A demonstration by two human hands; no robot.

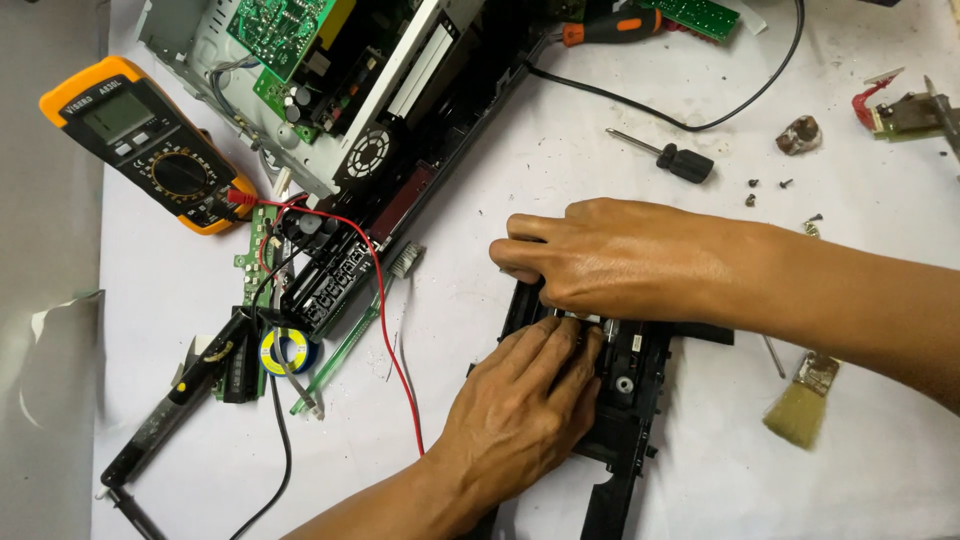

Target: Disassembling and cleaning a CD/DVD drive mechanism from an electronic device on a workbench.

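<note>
1. A black plastic drive mechanism [628, 385], a flat frame with slots and a round hub, lies on the white table [560, 150], near centre.
2. The left hand [520, 410] presses curled fingers onto its middle.
3. The right hand [610, 258] grips its far edge, fingers bent over it.

Bright, even light fills the scene, washing the white desk [560, 150] pale, almost overexposed toward its far right. Shadows are soft and short: a faint one sits under the right hand [610, 260] and another beneath the left hand [520, 410], both close against the black plastic frame [625, 400] they rest on. The frame's dark surface loses detail in shade. The yellow meter [150, 145], left of the frame, shows a dull sheen on its screen. Focus is sharp across the middle; edges look slightly softer. No motion blur.
</note>
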